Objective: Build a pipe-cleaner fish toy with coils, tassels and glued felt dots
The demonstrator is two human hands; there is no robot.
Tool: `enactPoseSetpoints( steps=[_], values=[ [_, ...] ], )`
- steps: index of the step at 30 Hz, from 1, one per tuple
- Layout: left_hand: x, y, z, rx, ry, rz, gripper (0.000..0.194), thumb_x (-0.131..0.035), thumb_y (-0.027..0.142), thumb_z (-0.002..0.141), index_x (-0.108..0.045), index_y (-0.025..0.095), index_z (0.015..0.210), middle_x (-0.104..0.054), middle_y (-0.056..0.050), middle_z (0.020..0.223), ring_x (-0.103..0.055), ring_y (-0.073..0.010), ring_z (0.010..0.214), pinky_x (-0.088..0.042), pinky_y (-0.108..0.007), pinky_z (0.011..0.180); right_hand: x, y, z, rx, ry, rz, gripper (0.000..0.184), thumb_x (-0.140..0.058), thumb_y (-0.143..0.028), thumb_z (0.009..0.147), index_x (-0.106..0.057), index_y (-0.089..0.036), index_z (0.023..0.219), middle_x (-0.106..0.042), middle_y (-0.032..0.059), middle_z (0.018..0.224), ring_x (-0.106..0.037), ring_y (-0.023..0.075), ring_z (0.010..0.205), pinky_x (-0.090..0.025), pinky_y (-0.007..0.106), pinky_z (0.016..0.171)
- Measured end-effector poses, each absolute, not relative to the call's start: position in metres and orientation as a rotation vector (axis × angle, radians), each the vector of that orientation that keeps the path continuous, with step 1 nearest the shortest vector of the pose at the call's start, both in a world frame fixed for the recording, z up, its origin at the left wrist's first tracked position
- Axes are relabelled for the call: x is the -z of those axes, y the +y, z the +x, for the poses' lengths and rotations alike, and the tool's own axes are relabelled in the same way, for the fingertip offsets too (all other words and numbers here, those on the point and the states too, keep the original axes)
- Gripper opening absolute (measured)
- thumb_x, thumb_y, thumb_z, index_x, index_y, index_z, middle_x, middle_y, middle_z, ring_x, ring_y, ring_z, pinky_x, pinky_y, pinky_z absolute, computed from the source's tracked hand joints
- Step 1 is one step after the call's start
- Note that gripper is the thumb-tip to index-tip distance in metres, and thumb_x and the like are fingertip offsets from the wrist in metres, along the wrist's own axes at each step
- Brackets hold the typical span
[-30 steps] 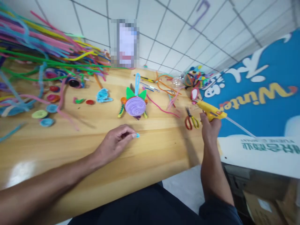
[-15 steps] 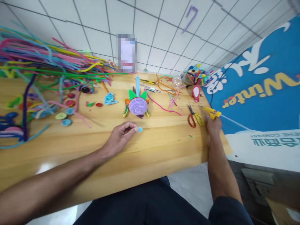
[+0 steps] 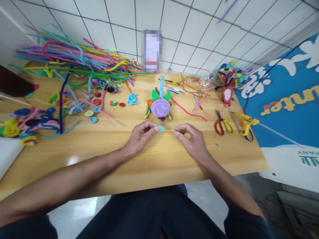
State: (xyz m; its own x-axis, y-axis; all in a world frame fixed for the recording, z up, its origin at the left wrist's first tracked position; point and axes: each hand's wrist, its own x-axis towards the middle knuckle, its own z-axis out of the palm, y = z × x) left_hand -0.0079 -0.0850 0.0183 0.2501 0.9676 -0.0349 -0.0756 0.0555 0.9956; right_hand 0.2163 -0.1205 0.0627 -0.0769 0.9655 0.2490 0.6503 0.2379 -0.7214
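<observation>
Within the left hand, a blue disc is partly hidden.

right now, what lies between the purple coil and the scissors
In the head view, a pink pipe cleaner lies on the table between the purple coil and the scissors.
</observation>
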Motion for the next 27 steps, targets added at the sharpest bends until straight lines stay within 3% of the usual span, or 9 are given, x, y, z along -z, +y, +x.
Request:
enactPoseSetpoints(
  steps=[12, 27],
  values=[
    [-0.016, -0.083, -0.002, -1.087, 1.006, 1.214, 0.031, -0.079, 0.047, 0.085, -0.075, 0.016, 0.086, -0.075, -0.003, 0.084, -0.064, -0.0154, 0.078, -0.052, -0.029, 0.078, -0.041, -0.091, 0.186, -0.745, -1.794, -1.367, 0.011, -0.065, -0.028, 0.091, -0.065, -0.023, 0.081, -0.07, -0.0011, 0.075, -0.06, 0.0137, 0.065, -0.048, 0.028, 0.065],
    [-0.031, -0.046, 0.013, -1.171, 1.172, 1.617, 0.019, -0.071, 0.033, 0.093, -0.074, 0.018, 0.083, -0.068, -0.001, 0.076, -0.05, -0.0129, 0.066, -0.039, -0.028, 0.064, -0.035, -0.048, 0.195, -0.752, -1.688, -1.302, 0.014, -0.065, -0.03, 0.088, -0.063, -0.022, 0.076, -0.067, -0.0011, 0.07, -0.058, 0.0144, 0.064, -0.046, 0.028, 0.063]
  ],
)
